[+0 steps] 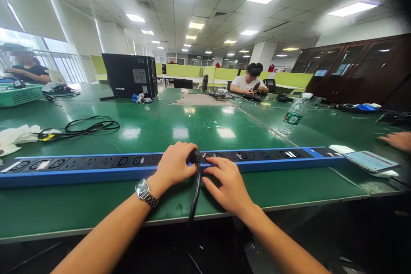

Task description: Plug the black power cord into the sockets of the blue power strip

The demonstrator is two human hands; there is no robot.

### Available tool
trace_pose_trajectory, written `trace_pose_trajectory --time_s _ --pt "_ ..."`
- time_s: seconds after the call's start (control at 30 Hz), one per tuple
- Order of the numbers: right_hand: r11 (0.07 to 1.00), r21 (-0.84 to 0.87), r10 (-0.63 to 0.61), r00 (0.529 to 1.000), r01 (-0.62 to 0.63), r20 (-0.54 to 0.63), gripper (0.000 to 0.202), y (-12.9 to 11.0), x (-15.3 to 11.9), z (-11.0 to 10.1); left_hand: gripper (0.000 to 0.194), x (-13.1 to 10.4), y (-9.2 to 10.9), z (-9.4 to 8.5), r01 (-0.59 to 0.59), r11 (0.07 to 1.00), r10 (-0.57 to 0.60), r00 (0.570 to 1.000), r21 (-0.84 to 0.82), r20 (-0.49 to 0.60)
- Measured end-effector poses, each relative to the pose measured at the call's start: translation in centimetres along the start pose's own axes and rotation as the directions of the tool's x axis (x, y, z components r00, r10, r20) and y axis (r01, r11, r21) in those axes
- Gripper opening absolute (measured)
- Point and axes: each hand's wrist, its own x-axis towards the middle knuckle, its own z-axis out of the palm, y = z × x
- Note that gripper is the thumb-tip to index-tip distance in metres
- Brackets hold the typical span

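Note:
A long blue power strip [279, 164] with a row of black sockets lies across the green table in front of me. My left hand [176, 162], with a watch on its wrist, is closed around a black plug [195, 155] at the middle of the strip. From the plug a thick black cord [194, 201] hangs down over the table's front edge. Whether the plug sits in a socket is hidden by my fingers. Just right of the cord, my right hand [229, 184] has its fingers apart, with the fingertips on or close to the strip.
A loose black cable [93, 127] lies at the left, near a green basket [21, 95]. Further back stands a black computer case [130, 75]. A plastic bottle [294, 114] and a tablet-like panel [370, 161] are at the right. Two people sit around the table; another hand [398, 140] rests at the right edge.

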Motion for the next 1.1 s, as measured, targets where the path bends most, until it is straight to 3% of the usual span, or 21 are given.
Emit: trace_pose_trajectory --time_s 1.1 --pt "1.000 0.009 0.005 1.000 -0.005 0.008 0.011 0.04 -0.05 0.02 0.030 -0.12 -0.29 0.20 0.009 1.000 -0.009 1.000 -0.008 -0.018"
